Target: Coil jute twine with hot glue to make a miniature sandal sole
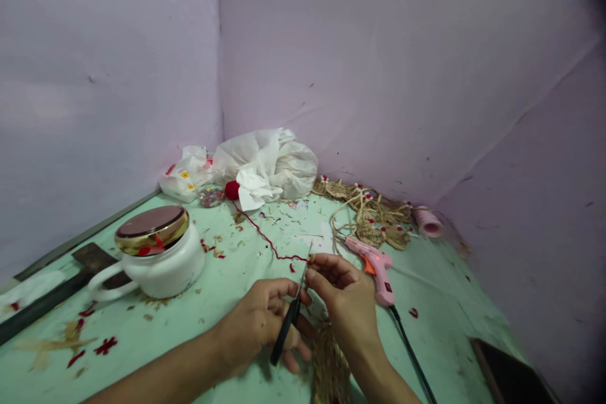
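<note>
My left hand (262, 322) is closed around black-handled scissors (286, 332), their thin metal blades pointing up and away from me. The blade tips reach the fingertips of my right hand (348, 293). Between thumb and fingers, that hand pinches the end of a red yarn (265, 237) beside a small tan bit. The strand runs back across the table to a red yarn ball (231, 190). Below my hands lies a bundle of braided tan jute (330, 366), partly covered by my right wrist.
A pink glue gun (374, 268) with a black cord lies right of my hands. A white mug (163, 268) with a gold-rimmed lid and a hammer (89, 268) stand left. Plastic bags (269, 161), jute pieces (379, 221) and a pink spool (428, 222) line the wall.
</note>
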The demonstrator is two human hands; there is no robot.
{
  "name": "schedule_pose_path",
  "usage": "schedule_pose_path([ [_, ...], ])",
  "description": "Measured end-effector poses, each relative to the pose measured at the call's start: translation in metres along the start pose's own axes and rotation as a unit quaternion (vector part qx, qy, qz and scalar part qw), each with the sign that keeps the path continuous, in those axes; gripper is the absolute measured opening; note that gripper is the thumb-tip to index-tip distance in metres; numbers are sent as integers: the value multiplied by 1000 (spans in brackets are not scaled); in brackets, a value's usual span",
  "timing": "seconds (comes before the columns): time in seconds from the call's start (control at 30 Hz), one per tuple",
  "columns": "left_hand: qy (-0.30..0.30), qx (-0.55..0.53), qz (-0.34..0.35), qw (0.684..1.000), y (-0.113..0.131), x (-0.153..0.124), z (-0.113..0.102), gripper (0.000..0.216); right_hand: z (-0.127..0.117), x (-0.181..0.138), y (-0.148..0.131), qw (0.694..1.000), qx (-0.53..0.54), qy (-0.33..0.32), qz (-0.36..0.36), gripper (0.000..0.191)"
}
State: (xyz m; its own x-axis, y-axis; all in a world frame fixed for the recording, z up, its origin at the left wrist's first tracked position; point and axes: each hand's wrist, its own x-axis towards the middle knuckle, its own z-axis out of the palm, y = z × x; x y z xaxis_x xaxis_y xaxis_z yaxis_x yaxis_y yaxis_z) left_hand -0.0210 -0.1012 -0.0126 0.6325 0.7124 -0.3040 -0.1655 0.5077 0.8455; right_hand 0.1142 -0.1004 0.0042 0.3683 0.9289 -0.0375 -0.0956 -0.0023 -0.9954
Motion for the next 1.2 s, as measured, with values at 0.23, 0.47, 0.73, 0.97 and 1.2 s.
schedule_pose_path([
  [0.23,13,-6,-9,1000,0,0,4,39,0,1,-2,1000,-11,6,-11,17],
  [0.47,-5,34,-13,999,4,0,-2,46,-2,3,2,1000,-4,14,-21,17],
  [0.73,4,20,-9,1000,3,1,-3,45,-2,4,6,1000,-6,10,-20,18],
  [0.97,12,14,-7,1000,2,1,-1,40,-4,5,5,999,-1,16,-34,18],
  [1.2,105,26,-12,994,20,1,-17,40,-10,10,5,999,34,23,-33,21],
])
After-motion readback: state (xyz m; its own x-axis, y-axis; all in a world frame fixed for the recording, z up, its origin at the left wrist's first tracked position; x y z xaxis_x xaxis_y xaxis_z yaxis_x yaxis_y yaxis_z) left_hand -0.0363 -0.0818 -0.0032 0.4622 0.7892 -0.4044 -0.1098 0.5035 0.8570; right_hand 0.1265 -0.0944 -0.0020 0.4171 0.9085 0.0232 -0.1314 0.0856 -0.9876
